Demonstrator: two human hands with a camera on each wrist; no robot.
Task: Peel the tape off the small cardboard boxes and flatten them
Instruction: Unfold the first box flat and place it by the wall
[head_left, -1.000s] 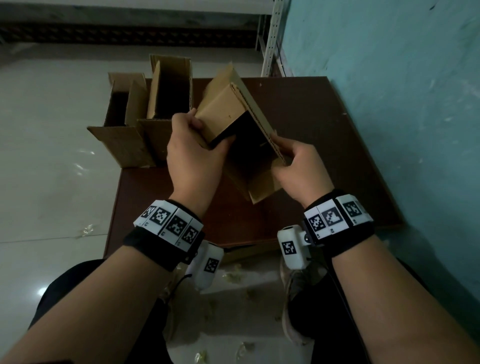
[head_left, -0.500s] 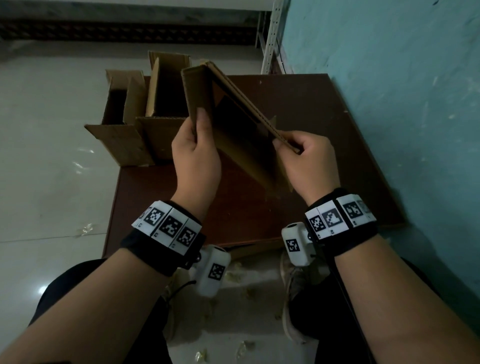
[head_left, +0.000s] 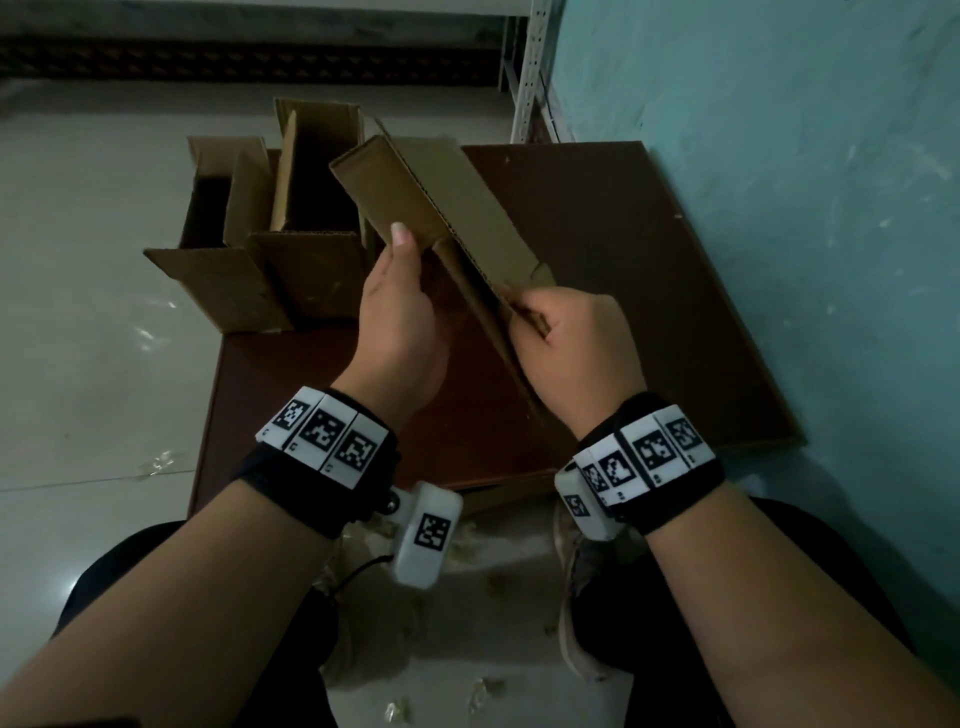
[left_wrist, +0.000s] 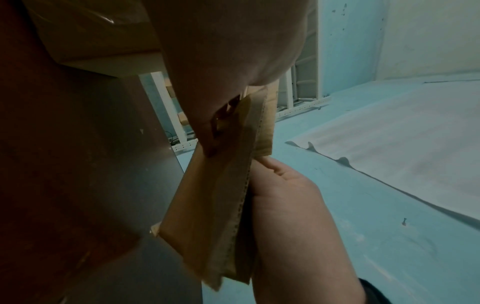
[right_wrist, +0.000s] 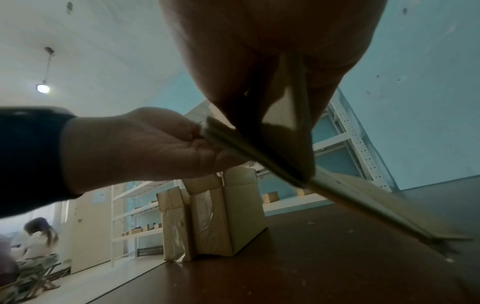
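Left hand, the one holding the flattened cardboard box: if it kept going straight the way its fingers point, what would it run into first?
Probably the upright open box at the board's far left: the left hand points up and away toward it while holding the flattened box. Depth is unclear, so it might pass just beside it.

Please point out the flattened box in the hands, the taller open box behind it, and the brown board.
flattened box (head_left: 441, 208): head view, upper panel.
taller open box (head_left: 311, 270): head view, front flap.
brown board (head_left: 649, 291): head view, bare surface right of the hands.

Open boxes (head_left: 270, 234) on table's (head_left: 623, 270) left
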